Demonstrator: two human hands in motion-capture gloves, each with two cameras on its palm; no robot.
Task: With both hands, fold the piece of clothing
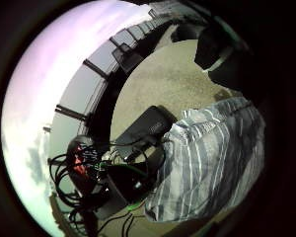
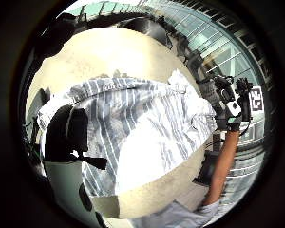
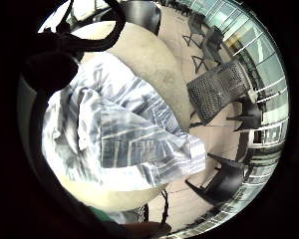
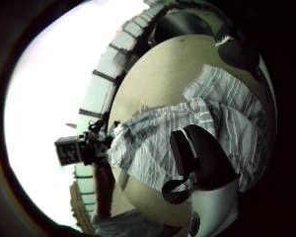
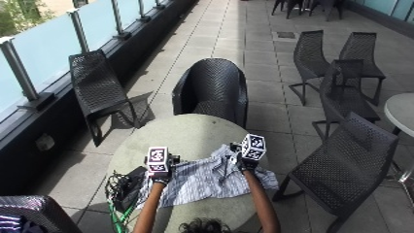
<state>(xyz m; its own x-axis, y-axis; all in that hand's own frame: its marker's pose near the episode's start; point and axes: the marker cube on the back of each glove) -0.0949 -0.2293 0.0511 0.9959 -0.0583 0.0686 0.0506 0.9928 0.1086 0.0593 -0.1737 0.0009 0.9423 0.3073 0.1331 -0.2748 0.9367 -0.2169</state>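
Outside view — striped shirt (image 5: 207, 180), rumpled, on table (image 5: 187, 133).

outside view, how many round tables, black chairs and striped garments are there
round tables: 2, counting the partial one at the right edge
black chairs: 6 clearly seen, more cut off at the top edge
striped garment: 1
total: 9

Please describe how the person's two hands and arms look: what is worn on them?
Both hands wear black gloves: the left hand and the right hand. The forearms are bare, with no sleeves visible in the outside view. No watch or bracelet can be made out.
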